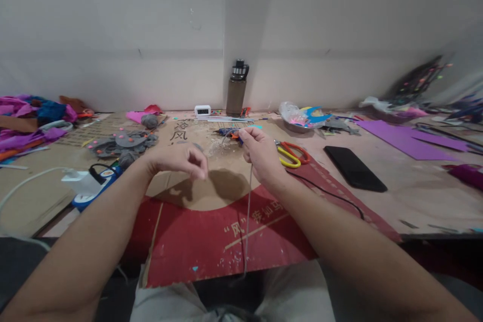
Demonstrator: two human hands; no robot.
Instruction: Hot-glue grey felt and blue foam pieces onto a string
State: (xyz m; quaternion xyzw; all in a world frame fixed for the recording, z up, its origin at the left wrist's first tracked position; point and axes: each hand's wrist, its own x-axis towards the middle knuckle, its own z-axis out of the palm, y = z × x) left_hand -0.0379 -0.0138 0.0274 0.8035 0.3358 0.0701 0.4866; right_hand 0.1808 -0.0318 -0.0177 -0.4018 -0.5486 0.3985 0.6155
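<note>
Gray cord (248, 211) is hanging over the near red cardboard (188, 241), and the right hand (260, 153) is pinching it. The left hand (183, 160) is curling, but I cannot tell if it is holding anything.

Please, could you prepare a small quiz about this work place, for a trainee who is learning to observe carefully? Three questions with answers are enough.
1. Which hand holds the grey cord that hangs down in front of the red printed cardboard?
2. True or false: the black phone lies farther to the right than the bottle.
3. What colour is the large flat sheet lying just beyond the phone? A) green B) purple C) white

Key:
1. The right hand.
2. True.
3. B.
</note>
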